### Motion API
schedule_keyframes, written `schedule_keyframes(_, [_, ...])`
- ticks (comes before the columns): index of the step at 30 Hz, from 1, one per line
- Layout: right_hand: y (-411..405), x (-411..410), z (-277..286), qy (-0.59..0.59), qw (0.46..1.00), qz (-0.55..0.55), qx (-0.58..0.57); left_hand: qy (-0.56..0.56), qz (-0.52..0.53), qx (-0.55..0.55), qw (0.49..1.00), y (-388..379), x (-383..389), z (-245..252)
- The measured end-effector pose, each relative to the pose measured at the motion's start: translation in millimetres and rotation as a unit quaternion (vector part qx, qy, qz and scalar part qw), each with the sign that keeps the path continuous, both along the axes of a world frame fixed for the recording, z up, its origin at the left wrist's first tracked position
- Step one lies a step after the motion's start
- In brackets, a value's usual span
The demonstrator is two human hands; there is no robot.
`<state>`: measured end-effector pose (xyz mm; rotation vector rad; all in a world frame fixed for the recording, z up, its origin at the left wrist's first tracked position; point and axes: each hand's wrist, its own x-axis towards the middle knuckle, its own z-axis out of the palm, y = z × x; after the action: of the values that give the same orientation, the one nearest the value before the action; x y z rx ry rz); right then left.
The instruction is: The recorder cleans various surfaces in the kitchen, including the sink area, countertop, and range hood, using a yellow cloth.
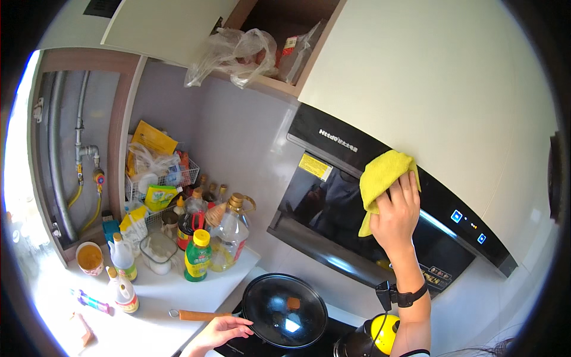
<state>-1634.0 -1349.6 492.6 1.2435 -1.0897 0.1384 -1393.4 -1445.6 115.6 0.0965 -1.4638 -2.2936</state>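
My right hand (396, 214) presses a yellow-green cloth (384, 180) against the upper front edge of a black range hood (339, 196). A dark band with a small device is strapped around the right wrist. Low in the picture, my left hand (227, 329) holds nothing, fingers apart, beside the rim of a black frying pan with a glass lid (285, 308). The pan's wooden handle (196, 315) points left. Whether the left fingertips touch the pan, I cannot tell.
Sauce bottles, a large oil jug (229, 236) and a glass container (158, 250) crowd the white counter (169, 328) on the left. A black and yellow kettle-like pot (383, 334) stands right of the pan. Above, an open cupboard (303, 76) holds plastic bags.
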Motion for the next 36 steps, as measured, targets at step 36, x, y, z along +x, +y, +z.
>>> schedule_keyframes(36, [329,-158,8,-0.045,0.975,-0.011,-0.217,-0.095,-0.075,-0.066,0.99,185,-99,58])
